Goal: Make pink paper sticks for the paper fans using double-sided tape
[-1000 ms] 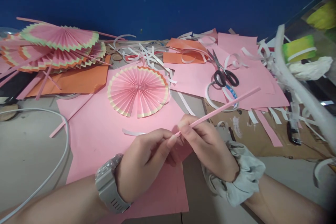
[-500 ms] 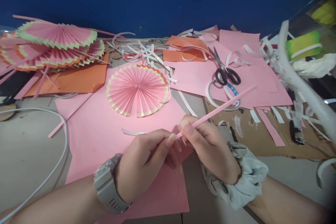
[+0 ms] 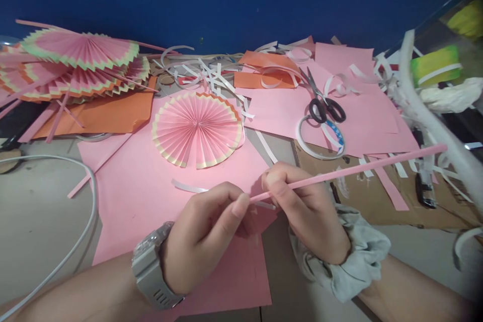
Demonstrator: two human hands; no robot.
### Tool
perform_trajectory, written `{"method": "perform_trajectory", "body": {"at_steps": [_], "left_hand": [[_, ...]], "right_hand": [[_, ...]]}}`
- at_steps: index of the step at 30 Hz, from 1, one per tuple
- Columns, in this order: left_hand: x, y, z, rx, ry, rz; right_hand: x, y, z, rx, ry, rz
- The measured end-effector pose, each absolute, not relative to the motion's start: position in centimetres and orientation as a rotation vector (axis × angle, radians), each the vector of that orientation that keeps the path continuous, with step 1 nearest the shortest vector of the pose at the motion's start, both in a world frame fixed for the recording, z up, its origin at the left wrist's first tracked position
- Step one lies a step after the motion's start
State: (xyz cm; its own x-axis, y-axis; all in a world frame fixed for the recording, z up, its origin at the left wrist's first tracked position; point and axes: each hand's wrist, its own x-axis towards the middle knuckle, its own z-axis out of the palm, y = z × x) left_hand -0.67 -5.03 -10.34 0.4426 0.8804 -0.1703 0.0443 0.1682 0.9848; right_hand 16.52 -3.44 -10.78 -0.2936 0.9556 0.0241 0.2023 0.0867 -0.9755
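A long, narrow pink paper strip [image 3: 350,173] runs between my hands and sticks out far to the right. My left hand [image 3: 211,236], with a grey watch at the wrist, pinches its left end between thumb and fingers. Close by, my right hand [image 3: 305,211] grips the same strip farther along, thumb on top; a grey-green scrunchie [image 3: 349,256] circles that wrist. A thin white strip [image 3: 186,187] passes behind my left hand, and a white piece also shows between the hands. Just beyond lies a pleated pink paper fan [image 3: 198,128] with a yellow and orange rim.
Pink sheets [image 3: 124,201] lie under my hands. Black-handled scissors [image 3: 320,100] and a white tape ring [image 3: 302,141] rest at right, near cardboard [image 3: 362,211]. Stacked fans [image 3: 79,70] stand at left. A white cable [image 3: 92,211] loops at far left. White scraps [image 3: 211,75] litter the back.
The pink strip has swung lower and nearly level, and more of it reaches out to the right. My right hand has shifted slightly right, widening the gap between my hands.
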Motion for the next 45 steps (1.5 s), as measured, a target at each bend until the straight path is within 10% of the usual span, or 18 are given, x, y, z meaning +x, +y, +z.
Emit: {"method": "perform_trajectory", "body": {"at_steps": [45], "left_hand": [[-0.6,-4.7,-10.3,1.483,1.015,0.679]], "right_hand": [[15.5,-3.7,-10.7,-1.076,-1.635,1.515]]}}
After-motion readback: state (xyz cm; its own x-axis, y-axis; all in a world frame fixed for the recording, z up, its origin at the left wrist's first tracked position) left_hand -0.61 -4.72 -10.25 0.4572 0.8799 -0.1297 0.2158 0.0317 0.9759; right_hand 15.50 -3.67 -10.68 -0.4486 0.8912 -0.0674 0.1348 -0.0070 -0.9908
